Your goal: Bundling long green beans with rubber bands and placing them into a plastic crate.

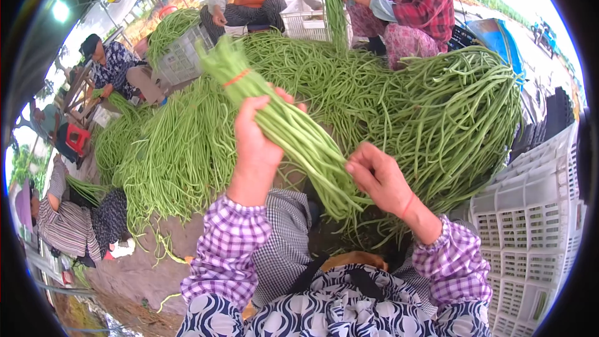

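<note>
A bundle of yardlong beans (304,140) slants across the middle of the view in my left hand (259,131), whose fingers wrap around it. An orange-red band (237,77) circles the bundle near its upper end, which is blurred. My right hand (381,178) is beside the lower part of the bundle, fingers curled and thumb against the index finger. Whether a bean is pinched there cannot be made out. Beyond both hands spreads a large heap of loose yardlong beans (346,84), piled higher into a mound (449,121) on the right.
A white plastic crate (519,206) stands close by my right arm. Across the heap, two seated people flank another white crate (318,23); one holds beans. A grey crate (180,56) leans at the far left. More people sit along the left, near a red stool (77,138).
</note>
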Available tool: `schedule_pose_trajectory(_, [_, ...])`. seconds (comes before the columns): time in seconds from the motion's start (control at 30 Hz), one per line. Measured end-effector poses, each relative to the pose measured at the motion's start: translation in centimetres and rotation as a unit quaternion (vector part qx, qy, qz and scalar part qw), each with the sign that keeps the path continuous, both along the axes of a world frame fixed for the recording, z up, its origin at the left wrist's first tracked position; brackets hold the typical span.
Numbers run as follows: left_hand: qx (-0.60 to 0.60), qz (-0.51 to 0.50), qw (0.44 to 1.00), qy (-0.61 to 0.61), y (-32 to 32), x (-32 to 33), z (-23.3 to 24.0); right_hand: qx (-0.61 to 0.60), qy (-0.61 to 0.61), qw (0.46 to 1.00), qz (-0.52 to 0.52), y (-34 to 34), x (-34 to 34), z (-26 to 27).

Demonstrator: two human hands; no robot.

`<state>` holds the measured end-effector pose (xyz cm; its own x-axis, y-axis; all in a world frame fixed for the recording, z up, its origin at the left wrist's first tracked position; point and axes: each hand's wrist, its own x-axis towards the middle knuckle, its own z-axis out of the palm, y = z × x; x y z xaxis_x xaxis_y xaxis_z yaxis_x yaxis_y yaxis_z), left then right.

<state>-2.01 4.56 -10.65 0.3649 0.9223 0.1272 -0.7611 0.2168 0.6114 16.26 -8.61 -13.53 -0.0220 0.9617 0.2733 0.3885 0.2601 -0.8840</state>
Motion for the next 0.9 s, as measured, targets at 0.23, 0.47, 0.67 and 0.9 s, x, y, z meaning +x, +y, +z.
schedule_pose_trajectory(0.23, [-0.009,0.056,0.997,0.06,1.3,-1.4,-0.9,0.009,0.22,0.969,-0.113,-2.3,6.7,4.9])
schedule_pose_trajectory(0.47, [-0.023,0.159,0.975,0.156,2.0,-2.1,-0.8,0.227,0.318,0.909,-0.144,-0.1,20.8,17.2])
schedule_pose_trajectory(0.67, [-0.033,0.209,0.959,0.19,3.0,-3.0,-2.0,0.344,0.325,0.829,-0.299,1.2,36.4,27.0])
schedule_pose_trajectory(0.9, [-0.024,0.156,0.977,0.14,1.1,-1.5,-0.3,-0.112,-0.304,0.659,-0.679,1.1,46.8,19.1])
